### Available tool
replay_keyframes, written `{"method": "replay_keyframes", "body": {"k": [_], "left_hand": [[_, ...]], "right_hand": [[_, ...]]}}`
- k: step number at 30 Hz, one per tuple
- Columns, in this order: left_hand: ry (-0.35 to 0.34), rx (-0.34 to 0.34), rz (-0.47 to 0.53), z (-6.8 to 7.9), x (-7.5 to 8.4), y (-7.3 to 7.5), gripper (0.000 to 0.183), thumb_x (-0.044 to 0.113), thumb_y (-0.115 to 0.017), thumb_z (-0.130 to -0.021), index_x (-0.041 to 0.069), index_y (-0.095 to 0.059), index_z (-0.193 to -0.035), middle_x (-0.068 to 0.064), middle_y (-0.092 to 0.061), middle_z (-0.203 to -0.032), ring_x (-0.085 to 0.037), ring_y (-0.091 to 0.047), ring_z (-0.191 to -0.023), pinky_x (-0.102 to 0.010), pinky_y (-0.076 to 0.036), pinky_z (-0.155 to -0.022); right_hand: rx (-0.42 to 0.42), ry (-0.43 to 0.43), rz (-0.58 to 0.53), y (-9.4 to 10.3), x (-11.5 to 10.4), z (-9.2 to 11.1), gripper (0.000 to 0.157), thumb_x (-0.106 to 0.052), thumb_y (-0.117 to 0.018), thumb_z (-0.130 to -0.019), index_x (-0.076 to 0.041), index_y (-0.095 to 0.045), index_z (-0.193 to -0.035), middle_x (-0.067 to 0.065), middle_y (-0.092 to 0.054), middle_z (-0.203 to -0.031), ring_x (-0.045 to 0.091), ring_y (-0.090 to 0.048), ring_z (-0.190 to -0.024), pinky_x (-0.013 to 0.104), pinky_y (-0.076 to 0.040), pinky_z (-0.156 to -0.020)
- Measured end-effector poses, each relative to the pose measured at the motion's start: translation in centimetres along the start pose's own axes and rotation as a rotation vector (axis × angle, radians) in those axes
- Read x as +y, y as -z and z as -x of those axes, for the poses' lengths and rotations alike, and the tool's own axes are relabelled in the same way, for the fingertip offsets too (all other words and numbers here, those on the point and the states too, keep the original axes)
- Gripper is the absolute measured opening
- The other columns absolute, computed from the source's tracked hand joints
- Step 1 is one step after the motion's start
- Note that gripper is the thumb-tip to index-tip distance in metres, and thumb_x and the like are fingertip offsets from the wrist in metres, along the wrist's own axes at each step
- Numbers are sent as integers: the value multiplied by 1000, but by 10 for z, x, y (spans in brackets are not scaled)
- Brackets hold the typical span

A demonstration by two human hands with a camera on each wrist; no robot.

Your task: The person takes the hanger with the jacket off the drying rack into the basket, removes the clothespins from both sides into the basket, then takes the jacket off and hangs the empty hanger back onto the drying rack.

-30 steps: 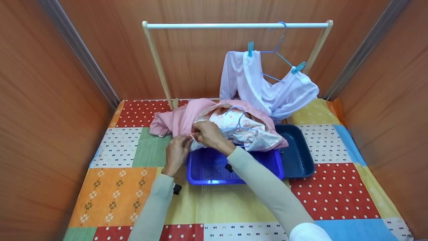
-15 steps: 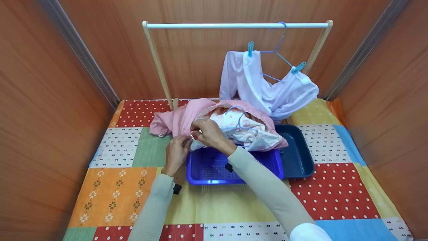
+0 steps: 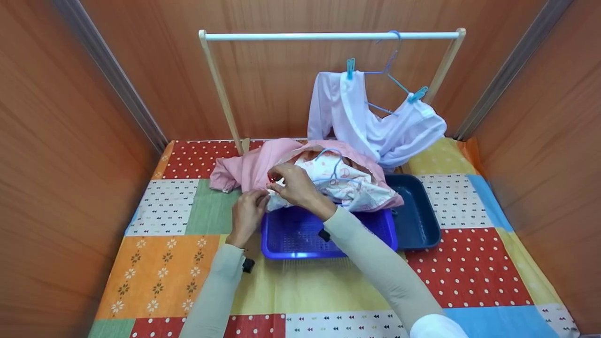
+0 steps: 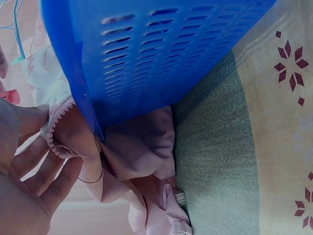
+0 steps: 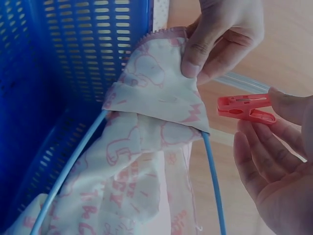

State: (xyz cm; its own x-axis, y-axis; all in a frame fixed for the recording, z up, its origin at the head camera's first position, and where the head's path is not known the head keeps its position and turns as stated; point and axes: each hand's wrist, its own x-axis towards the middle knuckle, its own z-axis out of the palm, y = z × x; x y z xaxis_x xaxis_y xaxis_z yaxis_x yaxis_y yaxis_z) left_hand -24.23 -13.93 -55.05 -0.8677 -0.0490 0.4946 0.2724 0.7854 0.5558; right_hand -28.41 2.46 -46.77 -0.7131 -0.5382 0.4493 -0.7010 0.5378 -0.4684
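A pink garment (image 3: 263, 164) with a white printed lining (image 5: 151, 73) lies bunched over the basket's back part. My left hand (image 3: 247, 213) pinches a corner of its edge between thumb and fingers, as the left wrist view shows. A blue hanger (image 5: 213, 181) sits inside the garment, with the lining folded over one end of it. My right hand (image 3: 298, 188) holds a red clothespin (image 5: 244, 106) between thumb and fingers. In the right wrist view the clothespin is beside the folded cloth, apart from it.
A blue perforated basket (image 3: 328, 255) stands under the garment, and a dark tray (image 3: 425, 211) is to its right. Behind is a rack with a white rail (image 3: 291, 36). A white garment (image 3: 352, 108) hangs there from a hanger with two teal clothespins (image 3: 350, 68).
My right hand has shifted slightly up and right with the red clothespin, away from the garment corner. The left hand keeps its pinch on the same spot.
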Motion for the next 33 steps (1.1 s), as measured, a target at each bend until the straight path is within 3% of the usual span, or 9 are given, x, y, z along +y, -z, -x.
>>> {"method": "replay_keyframes", "body": {"k": [12, 33], "left_hand": [[14, -3, 0, 1, 1, 0, 10, 15, -74, -86, 11, -77, -94, -6, -75, -94, -30, -71, -91, -49, -53, -77], [-6, -4, 9, 0, -2, -1, 9, 15, -73, -87, 12, -77, -94, -4, -75, -91, -28, -71, -90, -48, -54, -76]], "right_hand": [[68, 34, -44, 20, -1, 13, 27, -18, -73, -87, -5, -70, -110, 7, -73, -100, 19, -70, -89, 32, -57, -78], [215, 84, -82, 69, -1, 37, 27, -17, -71, -89, -4, -70, -112, 8, -73, -102, 21, -69, -85, 34, -57, -77]]}}
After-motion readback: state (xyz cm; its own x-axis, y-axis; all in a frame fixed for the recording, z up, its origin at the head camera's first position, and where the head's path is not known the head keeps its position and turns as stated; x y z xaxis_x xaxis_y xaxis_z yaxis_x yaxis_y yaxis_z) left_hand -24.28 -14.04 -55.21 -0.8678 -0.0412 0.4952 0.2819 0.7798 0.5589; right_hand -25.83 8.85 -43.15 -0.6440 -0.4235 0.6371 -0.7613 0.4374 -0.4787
